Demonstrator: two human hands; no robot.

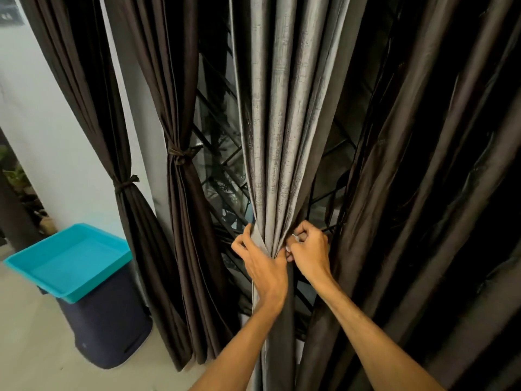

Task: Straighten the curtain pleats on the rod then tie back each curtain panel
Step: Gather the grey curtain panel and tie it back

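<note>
Head view: left hand (262,262) and right hand (310,253) both curl tight round the gathered grey curtain panel (282,108) at centre, near, while brown panel (183,207) to its left hangs tied back.

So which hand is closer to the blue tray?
Left. The left hand holds the grey curtain on the side facing the blue tray; the right hand pinches the same bunch on its far side.

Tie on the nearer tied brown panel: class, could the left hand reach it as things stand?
Probably, but not at once: the left hand grips the gathered grey panel and must let go first. Only the window gap lies between it and the tie.
</note>
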